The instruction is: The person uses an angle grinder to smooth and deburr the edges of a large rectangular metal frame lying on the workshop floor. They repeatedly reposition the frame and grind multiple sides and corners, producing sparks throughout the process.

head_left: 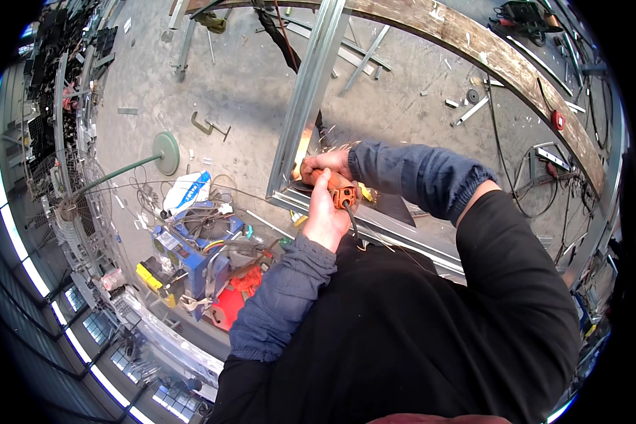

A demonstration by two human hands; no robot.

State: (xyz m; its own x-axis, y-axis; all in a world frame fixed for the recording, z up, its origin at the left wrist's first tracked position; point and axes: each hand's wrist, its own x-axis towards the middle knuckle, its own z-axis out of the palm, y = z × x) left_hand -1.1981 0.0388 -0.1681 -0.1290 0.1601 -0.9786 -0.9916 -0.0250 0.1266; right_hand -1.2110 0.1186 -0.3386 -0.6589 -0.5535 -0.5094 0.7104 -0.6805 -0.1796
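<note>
An orange angle grinder [342, 195] is held in both hands at the near left corner of a silver metal frame [305, 99]. My left hand [325, 220] closes round its rear body, thumb stretched along the top. Across the front part wraps my right hand [326, 164], its fingers partly hidden. The dark disc shows only in part beside the frame corner. A bright orange glow and sparks fly up along the frame's left bar. From the grinder's rear end a black cord [353, 225] runs down toward my body.
Left of the frame stands a blue machine [191, 247] with cables and a white-and-blue bag [189, 192]. A C-clamp [210, 127] and a green round-based stand [165, 153] are on the concrete floor. A worn brown beam [466, 39] spans the far right, with a red tape measure [557, 120].
</note>
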